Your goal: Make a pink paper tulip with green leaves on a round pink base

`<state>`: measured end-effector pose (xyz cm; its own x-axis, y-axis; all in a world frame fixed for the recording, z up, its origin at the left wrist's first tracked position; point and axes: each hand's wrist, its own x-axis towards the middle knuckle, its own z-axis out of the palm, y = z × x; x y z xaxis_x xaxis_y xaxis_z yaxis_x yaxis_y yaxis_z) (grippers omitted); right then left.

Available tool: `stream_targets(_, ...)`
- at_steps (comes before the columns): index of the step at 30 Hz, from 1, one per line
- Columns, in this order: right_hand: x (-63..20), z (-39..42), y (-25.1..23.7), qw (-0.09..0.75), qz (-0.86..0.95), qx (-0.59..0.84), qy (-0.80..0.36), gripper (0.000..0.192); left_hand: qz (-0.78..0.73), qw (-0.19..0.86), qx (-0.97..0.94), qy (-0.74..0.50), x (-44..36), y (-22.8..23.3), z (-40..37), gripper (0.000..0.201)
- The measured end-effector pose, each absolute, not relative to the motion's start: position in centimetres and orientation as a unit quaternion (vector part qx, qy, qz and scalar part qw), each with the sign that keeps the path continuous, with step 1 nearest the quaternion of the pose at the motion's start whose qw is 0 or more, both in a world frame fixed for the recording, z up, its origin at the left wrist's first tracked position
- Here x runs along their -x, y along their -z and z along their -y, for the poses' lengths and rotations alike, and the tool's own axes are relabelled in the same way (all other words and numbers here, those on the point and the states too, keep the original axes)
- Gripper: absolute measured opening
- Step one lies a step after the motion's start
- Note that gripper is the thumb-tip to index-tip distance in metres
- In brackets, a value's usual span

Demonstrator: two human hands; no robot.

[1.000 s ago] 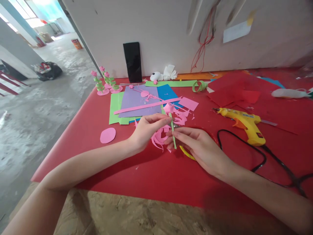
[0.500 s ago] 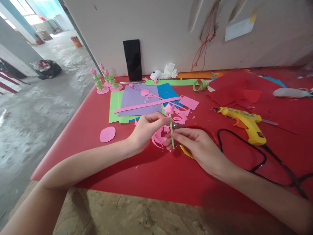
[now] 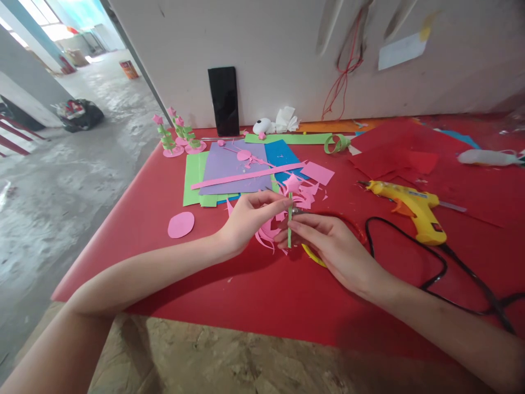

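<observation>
A pink paper star (image 3: 292, 184) tops a thin green paper stem (image 3: 289, 236), held nearly upright over the table. My left hand (image 3: 250, 221) pinches the stem just under the star between thumb and fingertips. Lower down, my right hand (image 3: 328, 243) has its thumb and fingers closed on the same stem. Scissors with a yellow handle (image 3: 314, 255) lie partly hidden beneath my right hand. Pink paper scraps (image 3: 266, 232) are heaped around and under both hands. A pink paper disc (image 3: 181, 225) lies left of my left hand.
A yellow glue gun (image 3: 410, 205) with a black cord lies at right. Behind my hands are purple paper (image 3: 233, 164) and a pink strip (image 3: 246, 176). Finished paper flowers (image 3: 180, 134) stand back left, near a black phone (image 3: 223, 101) leaning on the wall.
The star and the upper stem have shifted slightly right, and the stem stands straighter. My left fingertips moved a little right with it; both hands keep their hold.
</observation>
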<state>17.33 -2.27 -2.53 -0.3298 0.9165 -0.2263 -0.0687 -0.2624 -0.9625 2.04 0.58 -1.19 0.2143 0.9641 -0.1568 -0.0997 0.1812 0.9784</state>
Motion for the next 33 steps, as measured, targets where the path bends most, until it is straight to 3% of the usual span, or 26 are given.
stream_targets(7, -17.5, 2.0, 2.5, 0.375, 0.486, 0.463, -0.639, 0.033, -0.403, 0.651, -0.489, -0.417, -2.1, 1.9, -0.5, 0.023)
stream_targets(19, -17.9, 2.1, 1.0, 0.381, 0.566, 0.492, -0.540, 0.032, -0.410, 0.635, -0.501, -0.421, -1.9, 2.1, -0.4, 0.017)
stream_targets(33, -17.8, 2.2, 0.2, 0.395, 0.571, 0.502, -0.516, 0.011, -0.422, 0.665, -0.473, -0.396, -1.8, 2.3, -0.4, 0.021)
